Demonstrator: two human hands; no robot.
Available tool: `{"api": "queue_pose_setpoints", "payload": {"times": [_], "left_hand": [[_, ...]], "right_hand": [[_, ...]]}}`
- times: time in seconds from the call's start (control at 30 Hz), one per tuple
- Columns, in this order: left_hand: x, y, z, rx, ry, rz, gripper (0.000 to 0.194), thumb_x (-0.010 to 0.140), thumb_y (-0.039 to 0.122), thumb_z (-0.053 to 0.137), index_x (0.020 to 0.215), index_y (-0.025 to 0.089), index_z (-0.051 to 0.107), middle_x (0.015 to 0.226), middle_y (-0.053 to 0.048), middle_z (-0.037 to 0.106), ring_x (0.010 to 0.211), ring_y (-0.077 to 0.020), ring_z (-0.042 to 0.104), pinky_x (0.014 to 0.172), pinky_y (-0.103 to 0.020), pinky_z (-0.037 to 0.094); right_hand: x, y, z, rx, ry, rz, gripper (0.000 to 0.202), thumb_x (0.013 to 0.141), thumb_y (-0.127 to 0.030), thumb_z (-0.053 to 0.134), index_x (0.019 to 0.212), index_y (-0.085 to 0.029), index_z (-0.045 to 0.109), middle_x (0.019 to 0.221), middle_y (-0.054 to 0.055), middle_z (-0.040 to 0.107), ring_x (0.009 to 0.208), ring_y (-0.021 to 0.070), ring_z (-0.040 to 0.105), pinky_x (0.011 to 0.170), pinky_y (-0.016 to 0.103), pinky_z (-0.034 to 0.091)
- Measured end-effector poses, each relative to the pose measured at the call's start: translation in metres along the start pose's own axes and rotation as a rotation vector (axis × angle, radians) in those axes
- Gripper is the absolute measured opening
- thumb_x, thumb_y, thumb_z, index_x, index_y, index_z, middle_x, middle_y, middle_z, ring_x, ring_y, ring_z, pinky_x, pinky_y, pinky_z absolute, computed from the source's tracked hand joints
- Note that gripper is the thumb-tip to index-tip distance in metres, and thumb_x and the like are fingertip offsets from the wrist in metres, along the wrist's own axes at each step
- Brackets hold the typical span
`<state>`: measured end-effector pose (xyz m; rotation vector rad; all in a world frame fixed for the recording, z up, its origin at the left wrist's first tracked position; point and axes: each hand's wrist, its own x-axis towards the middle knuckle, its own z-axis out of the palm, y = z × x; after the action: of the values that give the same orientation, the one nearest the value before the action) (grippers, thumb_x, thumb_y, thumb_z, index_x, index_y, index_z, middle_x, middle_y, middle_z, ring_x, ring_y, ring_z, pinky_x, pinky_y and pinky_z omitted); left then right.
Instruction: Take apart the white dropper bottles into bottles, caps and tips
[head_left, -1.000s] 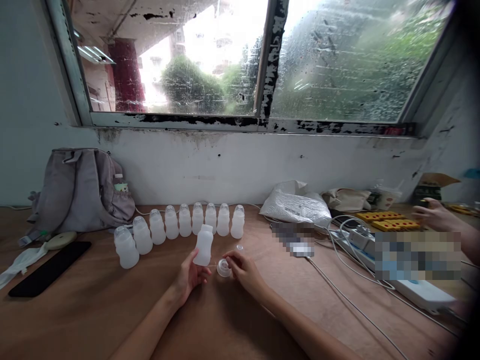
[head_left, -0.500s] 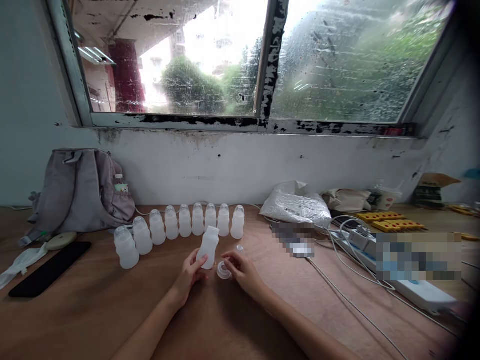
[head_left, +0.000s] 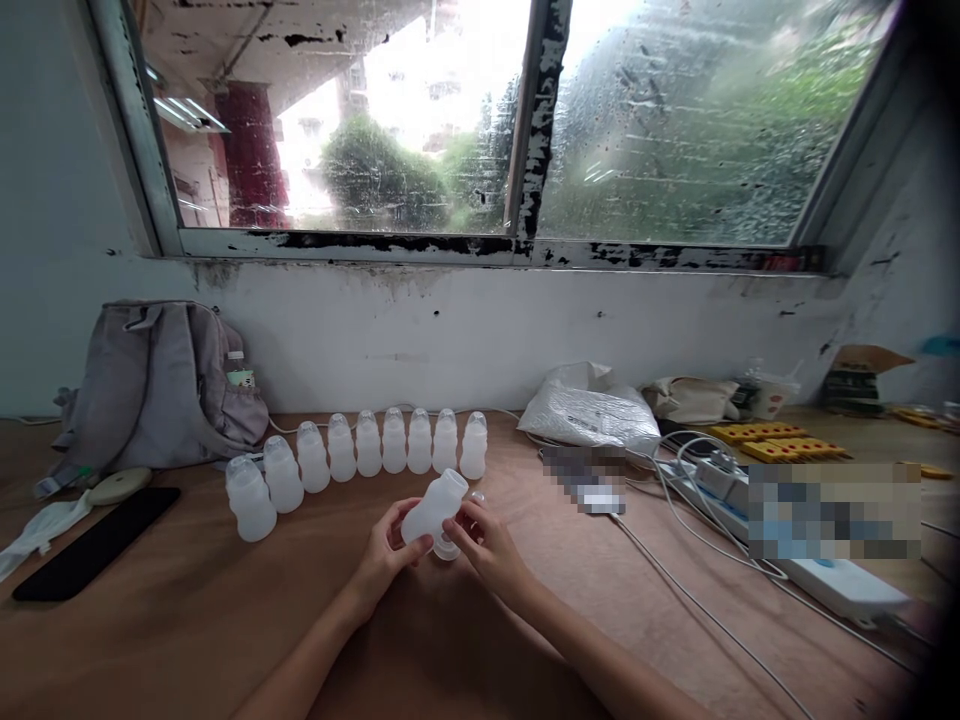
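Note:
My left hand is closed around a frosted white bottle, which has no cap and leans with its mouth up to the right. The fingers of my right hand are pinched together at the bottle's right side; whether they hold anything is hidden. Below the bottle, a clear round part lies on the table, mostly covered. A small clear piece sits just behind my right hand. Behind both hands stands a curved row of several capped bottles.
A grey backpack and a black flat case are at the left. To the right are a silvery plastic bag, white cables, a power strip and yellow objects. The wall and window stand behind the table.
The bottle in my left hand has tilted further right and now covers part of the clear round part. My right hand has come up beside the bottle, off that part.

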<state>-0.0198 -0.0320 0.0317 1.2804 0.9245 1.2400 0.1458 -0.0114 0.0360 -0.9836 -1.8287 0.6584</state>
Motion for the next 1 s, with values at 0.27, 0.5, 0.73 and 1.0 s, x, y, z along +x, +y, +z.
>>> {"api": "queue_pose_setpoints", "payload": {"times": [0.27,0.5,0.73,1.0], "left_hand": [[0.001,-0.007,0.0,0.034,-0.044,0.072,0.049,0.061,0.035,0.068,0.103,0.017,0.05,0.099,-0.007,0.058,0.092,-0.021,0.053,0.076,-0.027,0.044],[0.002,-0.012,-0.001,0.172,-0.053,0.14,0.049,0.06,0.032,0.069,0.103,0.018,0.052,0.101,-0.008,0.059,0.088,-0.0218,0.056,0.076,-0.029,0.044],[0.0,-0.01,-0.001,0.193,-0.015,0.121,0.066,0.055,0.029,0.072,0.116,0.02,0.048,0.12,-0.01,0.049,0.11,-0.0259,0.044,0.089,-0.032,0.037],[0.0,-0.012,-0.001,0.206,0.04,0.099,0.064,0.056,0.031,0.071,0.115,0.021,0.048,0.12,-0.012,0.049,0.115,-0.026,0.04,0.089,-0.032,0.034]], "right_hand": [[-0.001,-0.004,0.0,0.048,-0.005,0.005,0.024,0.072,-0.041,0.055,0.073,-0.018,0.059,0.07,0.001,0.048,0.061,0.0121,0.041,0.052,0.023,0.036],[-0.002,-0.003,0.002,0.116,-0.008,0.049,0.025,0.067,-0.041,0.06,0.077,-0.018,0.057,0.068,0.001,0.05,0.06,0.0123,0.043,0.05,0.022,0.035],[-0.003,-0.003,0.001,0.107,0.042,0.07,0.026,0.066,-0.041,0.061,0.079,-0.018,0.057,0.069,0.001,0.054,0.062,0.014,0.046,0.054,0.024,0.038],[0.015,0.024,-0.028,0.132,0.424,0.131,0.037,0.07,-0.041,0.057,0.099,-0.02,0.046,0.091,0.005,0.058,0.077,0.0172,0.054,0.067,0.027,0.041]]}}
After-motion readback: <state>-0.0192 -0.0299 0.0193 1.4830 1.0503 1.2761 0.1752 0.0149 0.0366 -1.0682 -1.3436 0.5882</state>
